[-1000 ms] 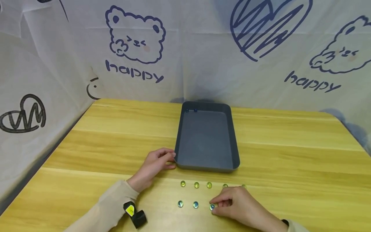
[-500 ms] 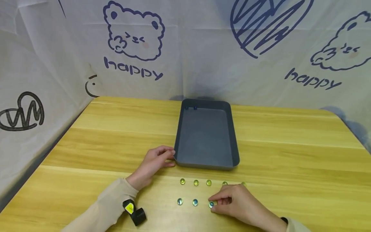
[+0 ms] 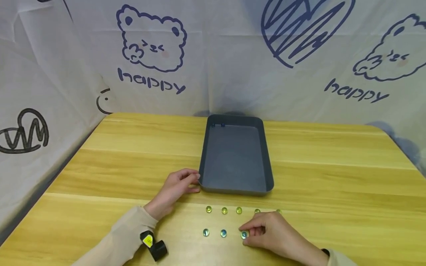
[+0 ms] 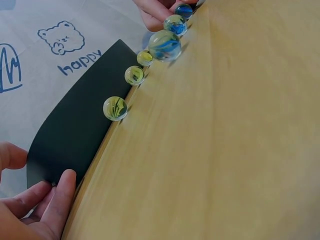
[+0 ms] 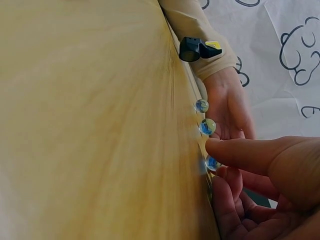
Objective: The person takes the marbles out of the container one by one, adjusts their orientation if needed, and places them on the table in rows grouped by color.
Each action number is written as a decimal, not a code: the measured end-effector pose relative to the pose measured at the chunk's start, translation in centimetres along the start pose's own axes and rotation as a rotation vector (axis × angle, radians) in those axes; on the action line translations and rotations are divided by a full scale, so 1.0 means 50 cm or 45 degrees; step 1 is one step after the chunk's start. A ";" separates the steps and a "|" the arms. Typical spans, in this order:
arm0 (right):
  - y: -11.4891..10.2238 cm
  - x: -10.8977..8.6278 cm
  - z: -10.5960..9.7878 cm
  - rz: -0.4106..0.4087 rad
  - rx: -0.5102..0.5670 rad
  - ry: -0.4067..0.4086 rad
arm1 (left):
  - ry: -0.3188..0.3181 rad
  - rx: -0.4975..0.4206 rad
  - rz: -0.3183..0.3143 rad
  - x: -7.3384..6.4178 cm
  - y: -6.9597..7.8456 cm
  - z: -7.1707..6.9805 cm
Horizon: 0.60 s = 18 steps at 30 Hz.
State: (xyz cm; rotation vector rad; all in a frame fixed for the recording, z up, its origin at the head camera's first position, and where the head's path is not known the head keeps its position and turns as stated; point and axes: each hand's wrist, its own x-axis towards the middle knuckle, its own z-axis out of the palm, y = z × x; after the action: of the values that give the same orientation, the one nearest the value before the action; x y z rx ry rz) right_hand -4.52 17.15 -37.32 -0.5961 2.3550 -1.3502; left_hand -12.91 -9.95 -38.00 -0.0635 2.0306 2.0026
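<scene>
In the head view my left hand (image 3: 176, 190) touches the near left corner of a dark grey tray (image 3: 236, 192). Its fingertips lie against the tray's outer wall in the left wrist view. My right hand (image 3: 276, 232) is around a blue-swirled glass marble (image 3: 244, 235), thumb and index finger spread on either side of it. The right wrist view shows that marble (image 5: 212, 163) on the table between the two fingertips. Two more blue-swirled marbles, a middle one (image 3: 223, 233) and a left one (image 3: 206, 232), lie in line with it.
A row of several yellow-green marbles (image 3: 224, 210) lies between the blue ones and the tray, its right end partly behind my right hand. Two dark marbles (image 3: 223, 125) sit at the tray's far left end. A white printed cloth (image 3: 226, 74) hangs behind the wooden table (image 3: 332, 162).
My right thumb and index finger have spread slightly apart around the blue-swirled marble, which has shifted a little to the right between them. My left hand stays at the tray.
</scene>
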 end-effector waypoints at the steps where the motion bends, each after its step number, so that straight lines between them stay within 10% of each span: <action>1: 0.000 0.000 0.001 0.000 -0.001 -0.001 | 0.000 0.004 -0.004 -0.001 -0.001 0.000; 18: 0.003 0.000 0.001 -0.017 -0.027 -0.003 | 0.007 0.010 -0.008 -0.001 -0.003 0.000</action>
State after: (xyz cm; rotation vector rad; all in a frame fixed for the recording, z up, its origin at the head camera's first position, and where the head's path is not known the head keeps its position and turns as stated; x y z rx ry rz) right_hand -4.51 17.16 -37.47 -0.6205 2.3704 -1.3312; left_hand -12.83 -9.95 -38.12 -0.0741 2.0390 1.9928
